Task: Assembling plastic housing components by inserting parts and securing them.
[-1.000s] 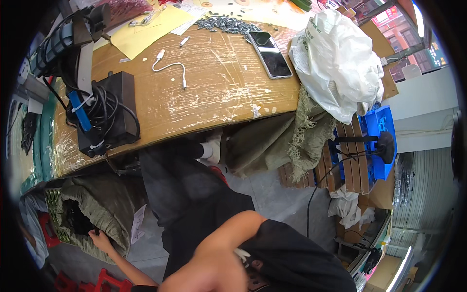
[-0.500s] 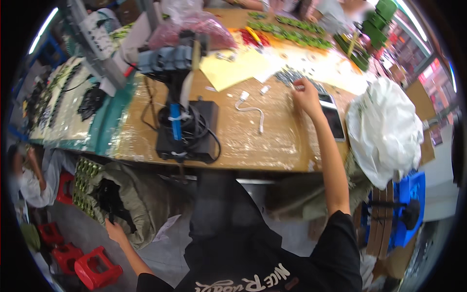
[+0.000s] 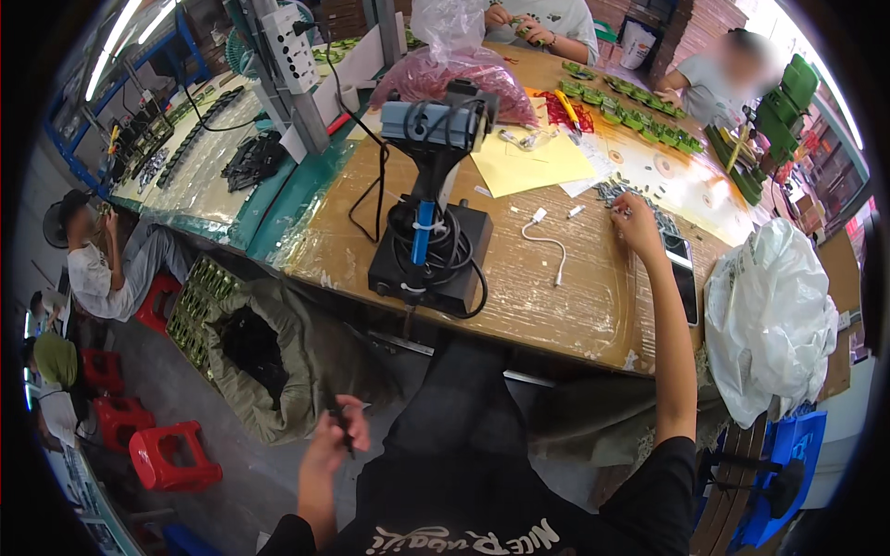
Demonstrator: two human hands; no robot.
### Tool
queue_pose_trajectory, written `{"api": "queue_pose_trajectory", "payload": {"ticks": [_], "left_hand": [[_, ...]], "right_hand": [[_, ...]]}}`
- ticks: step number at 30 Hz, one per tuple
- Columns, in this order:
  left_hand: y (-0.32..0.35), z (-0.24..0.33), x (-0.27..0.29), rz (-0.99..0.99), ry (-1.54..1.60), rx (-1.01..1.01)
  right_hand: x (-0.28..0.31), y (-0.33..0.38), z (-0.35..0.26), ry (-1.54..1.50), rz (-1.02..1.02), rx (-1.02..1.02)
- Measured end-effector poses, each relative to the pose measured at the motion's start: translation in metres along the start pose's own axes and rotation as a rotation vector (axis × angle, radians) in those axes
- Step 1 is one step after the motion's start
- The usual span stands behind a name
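Grey pieces (image 3: 609, 191), too small and crowded for me to count, lie in one pile right of centre in the upper half of the frame. They rest on one brown table (image 3: 556, 315), whose near edge runs from left of centre down toward the right. Between that edge and one white cable (image 3: 556, 255) I have a broad stretch of surface for sideways moves.

One olive sack (image 3: 306, 324) gapes left of centre, with dark stuff inside. One white bag (image 3: 769, 315) bulges at the right side, tight to the table's edge. I count four red stools (image 3: 153, 454) at lower left; grey floor (image 3: 250, 486) opens between the nearest one and my left grip (image 3: 324, 445). One black box (image 3: 475, 243) with coiled cord stands mid-frame, near the table's edge. One yellow sheet (image 3: 528, 167) lies above it, and one phone (image 3: 683, 283) sits beside my right forearm.

My left grip, at lower centre-left, pinches one thin black piece (image 3: 340, 422) just beside the sack. My right grip (image 3: 638, 227) has its fingers curled in at the pile; I cannot tell whether they pinch anything.
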State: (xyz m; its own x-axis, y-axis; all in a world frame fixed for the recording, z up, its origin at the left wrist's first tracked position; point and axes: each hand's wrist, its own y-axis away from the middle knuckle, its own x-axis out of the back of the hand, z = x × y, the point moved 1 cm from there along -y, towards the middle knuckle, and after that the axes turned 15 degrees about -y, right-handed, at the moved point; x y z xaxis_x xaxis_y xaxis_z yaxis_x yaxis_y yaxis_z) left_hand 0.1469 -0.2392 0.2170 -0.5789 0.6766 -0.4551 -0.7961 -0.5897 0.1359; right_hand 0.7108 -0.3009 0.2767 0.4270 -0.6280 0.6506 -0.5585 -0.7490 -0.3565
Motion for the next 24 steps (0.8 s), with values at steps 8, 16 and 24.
{"api": "queue_pose_trajectory", "payload": {"ticks": [8, 16, 24], "left_hand": [[-0.04, -0.029, -0.119, -0.554, -0.034, 0.214], [-0.059, -0.042, -0.156, -0.555, -0.052, 0.45], [-0.072, -0.042, -0.157, -0.405, -0.088, 0.448]], "right_hand": [[0.002, 0.003, 0.009, -0.011, -0.084, -0.09], [0.016, 0.016, 0.004, -0.084, -0.234, -0.114], [0.006, 0.059, -0.037, -0.081, -0.114, -0.1]]}}
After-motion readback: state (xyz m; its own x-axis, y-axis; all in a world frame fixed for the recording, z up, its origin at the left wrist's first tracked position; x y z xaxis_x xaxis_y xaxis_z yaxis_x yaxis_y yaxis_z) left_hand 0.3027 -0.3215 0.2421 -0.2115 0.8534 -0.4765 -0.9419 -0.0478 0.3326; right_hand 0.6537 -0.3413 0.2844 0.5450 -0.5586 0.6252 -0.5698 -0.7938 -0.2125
